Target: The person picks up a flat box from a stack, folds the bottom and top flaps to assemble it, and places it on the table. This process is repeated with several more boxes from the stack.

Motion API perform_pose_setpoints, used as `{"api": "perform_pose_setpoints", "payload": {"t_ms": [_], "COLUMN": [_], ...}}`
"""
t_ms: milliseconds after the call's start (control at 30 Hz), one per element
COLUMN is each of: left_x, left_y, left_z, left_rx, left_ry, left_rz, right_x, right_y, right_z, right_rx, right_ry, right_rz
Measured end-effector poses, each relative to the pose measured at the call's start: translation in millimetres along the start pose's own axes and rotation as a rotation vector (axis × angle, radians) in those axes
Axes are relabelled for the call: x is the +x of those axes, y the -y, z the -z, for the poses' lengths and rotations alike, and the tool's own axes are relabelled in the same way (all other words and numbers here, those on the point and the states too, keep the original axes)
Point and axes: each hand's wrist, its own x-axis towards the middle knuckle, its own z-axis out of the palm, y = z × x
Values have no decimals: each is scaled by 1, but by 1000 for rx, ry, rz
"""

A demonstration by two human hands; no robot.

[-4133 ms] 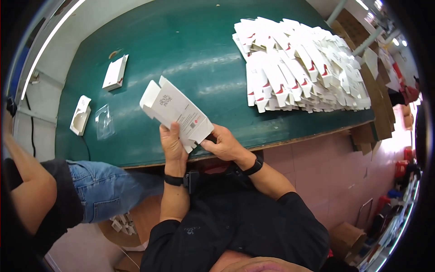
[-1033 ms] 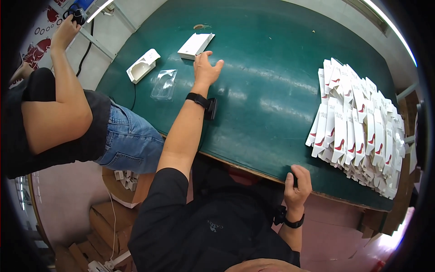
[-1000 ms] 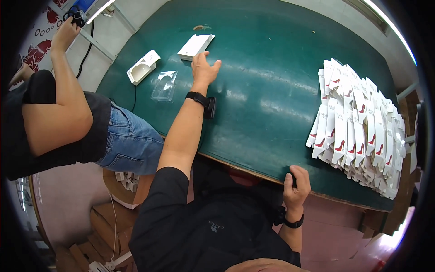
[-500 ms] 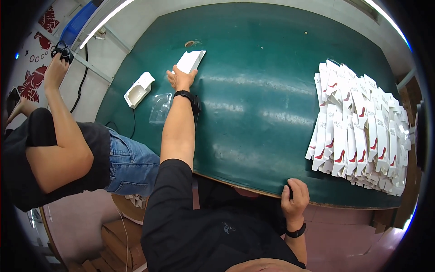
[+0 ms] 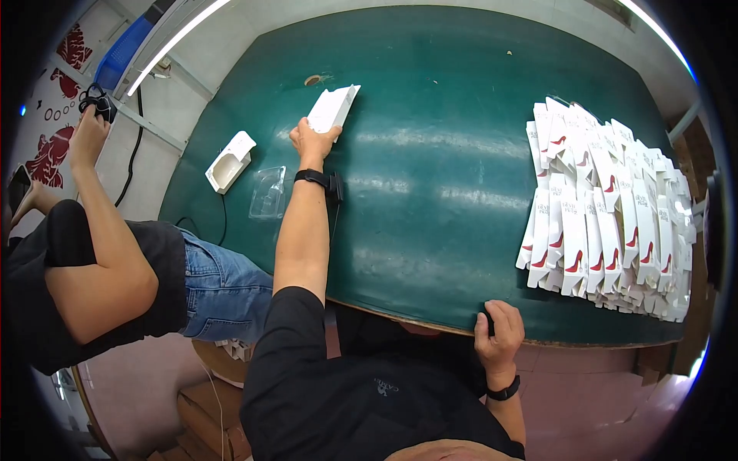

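Head view: the left hand (image 5: 311,143) reaches over a green table (image 5: 438,246) and takes the near end of a white box (image 5: 330,109), fingers closed on its left side and thumb on its right. The box lies toward the far left part of the table, its long side slanting away — just short of a round hole (image 5: 312,80) in the top. To the left of that arm are a clear plastic tray (image 5: 267,194) and, beyond it, a white holder (image 5: 231,163) with a hollow in it, near a black cable (image 5: 224,219).

The right hand (image 5: 500,336) is at the near edge of the table, fingers loosely curled, thumb apart from them, with nothing seen in its grasp. On the right side sits a big heap of white cartons (image 5: 607,215) with red shoe pictures — well apart from the box. At the left, a co-worker in blue jeans (image 5: 227,288) has one hand (image 5: 89,142) at a dark object (image 5: 98,104).
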Motion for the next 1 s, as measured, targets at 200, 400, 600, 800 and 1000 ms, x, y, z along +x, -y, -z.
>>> {"api": "perform_pose_setpoints", "payload": {"t_ms": [200,400,600,800,1000], "left_x": [-75,-178,-273,-343,-364], "left_y": [-47,-96,-88,-69,-60], "left_z": [7,51,72,64,72], "left_rx": [-432,-776,-846,-579,-652], "left_ry": [127,355,404,237,388], "left_rz": [-82,-255,-336,-538,-608], "right_x": [0,6,35,47,47], "right_y": [4,2,16,16,14], "right_z": [2,-1,-28,-73,-71], "right_rx": [21,154,462,954,882], "right_ry": [-14,20,137,114,156], "right_rz": [-12,-101,-255,-441,-432]}}
